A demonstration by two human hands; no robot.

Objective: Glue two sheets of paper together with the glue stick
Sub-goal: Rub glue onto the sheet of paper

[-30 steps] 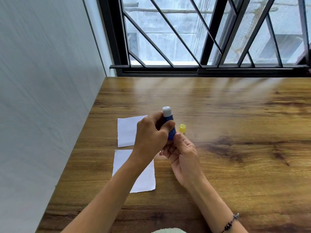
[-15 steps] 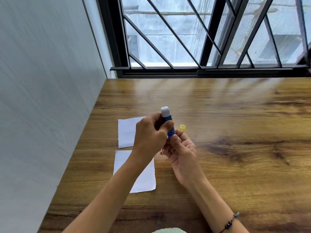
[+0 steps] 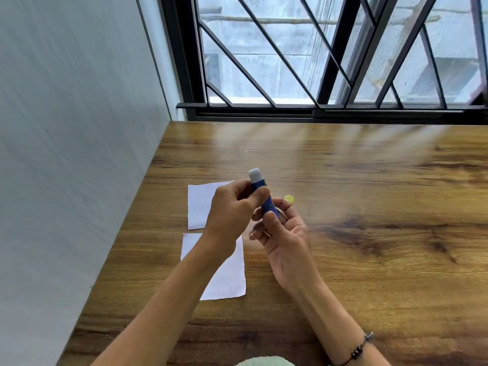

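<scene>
Both hands hold a blue glue stick (image 3: 267, 203) upright above the table, its white glue tip bare at the top. My left hand (image 3: 232, 207) grips the upper barrel with thumb and fingers. My right hand (image 3: 284, 233) pinches the stick's lower end from below. The yellow cap (image 3: 289, 199) lies on the table just right of the stick. Two white paper sheets lie on the table to the left: the far sheet (image 3: 199, 204) and the near sheet (image 3: 227, 276), both partly covered by my left hand and forearm.
The wooden table (image 3: 369, 260) meets a grey wall (image 3: 66, 154) on the left and a barred window (image 3: 317, 62) at the back. A pale green cloth edge (image 3: 264, 362) shows at the bottom of the view.
The glue stick stays between both hands. My right thumb and fingers have shifted round its lower end, and more white glue shows at the top.
</scene>
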